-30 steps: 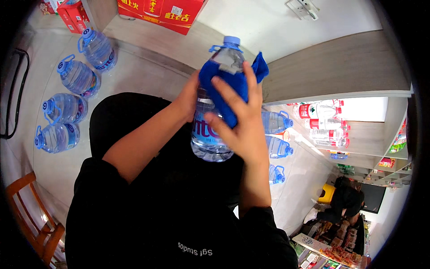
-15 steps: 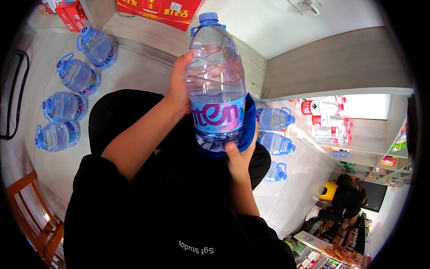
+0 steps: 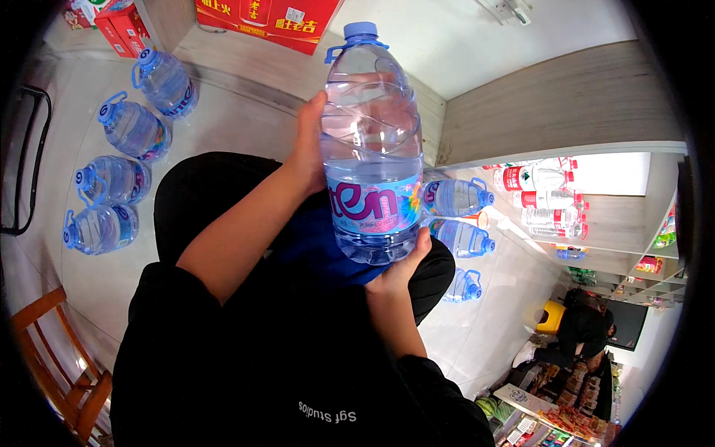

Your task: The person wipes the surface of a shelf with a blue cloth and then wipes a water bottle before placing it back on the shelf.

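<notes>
A large clear water bottle (image 3: 372, 127) with a blue cap, a blue carry handle and a light-blue label is held almost upright in front of me. The water inside reaches to about the top of the label. My left hand (image 3: 307, 145) grips the bottle's left side around the middle, its fingers partly seen through the clear plastic. Under the base, my right hand (image 3: 402, 268) supports the lower right edge, thumb up against the side. A dark blue cloth (image 3: 328, 249) hangs below and behind the base, close to my right hand; how it is held is hidden.
Several similar bottles (image 3: 123, 179) stand on the floor at the left, and more (image 3: 462, 238) at the right. Red cartons (image 3: 268, 22) lie at the back. Shelving (image 3: 566, 104) with red-capped bottles is on the right. A wooden chair (image 3: 56, 357) stands lower left; another person (image 3: 577, 328) sits far right.
The bottle has shifted slightly right and turned, so more of the label's right part shows. The blue cloth has gone from the bottle's right side to below and left of its base.
</notes>
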`<state>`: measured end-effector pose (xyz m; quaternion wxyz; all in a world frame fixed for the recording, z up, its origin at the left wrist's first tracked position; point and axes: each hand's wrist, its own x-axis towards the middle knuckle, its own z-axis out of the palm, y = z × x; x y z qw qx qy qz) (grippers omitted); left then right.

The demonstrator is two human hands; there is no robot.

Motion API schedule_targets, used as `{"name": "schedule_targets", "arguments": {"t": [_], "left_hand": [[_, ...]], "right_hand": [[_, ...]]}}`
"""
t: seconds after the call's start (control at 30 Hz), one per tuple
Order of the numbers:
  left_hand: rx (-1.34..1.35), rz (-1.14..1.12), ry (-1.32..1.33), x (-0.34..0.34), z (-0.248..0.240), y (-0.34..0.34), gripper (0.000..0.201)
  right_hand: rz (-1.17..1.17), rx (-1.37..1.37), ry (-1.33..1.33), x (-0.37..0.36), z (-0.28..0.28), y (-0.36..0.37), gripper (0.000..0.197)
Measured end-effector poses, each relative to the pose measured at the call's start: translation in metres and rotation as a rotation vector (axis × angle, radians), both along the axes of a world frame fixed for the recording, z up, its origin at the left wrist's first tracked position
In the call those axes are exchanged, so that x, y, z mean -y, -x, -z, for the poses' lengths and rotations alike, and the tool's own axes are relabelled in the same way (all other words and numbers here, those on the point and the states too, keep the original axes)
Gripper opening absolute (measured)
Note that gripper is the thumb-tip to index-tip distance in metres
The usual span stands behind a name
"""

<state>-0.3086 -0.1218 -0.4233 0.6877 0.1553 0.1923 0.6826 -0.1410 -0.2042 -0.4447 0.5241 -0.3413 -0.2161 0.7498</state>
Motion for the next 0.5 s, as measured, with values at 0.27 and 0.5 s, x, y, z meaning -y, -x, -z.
{"name": "schedule_targets", "arguments": {"t": [0.27,0.5], "left_hand": [[-0.116,-0.049,0.114,-0.006,0.008,-0.011,0.065],[0.016,0.049,0.063,-0.004,0.009,0.001,0.076]], "right_hand": [[0.148,0.233,-0.270,-0.018,-0.006,-0.005,0.084],[0.151,0.439,-0.509,-0.019,0.003,-0.003,0.093]]}}
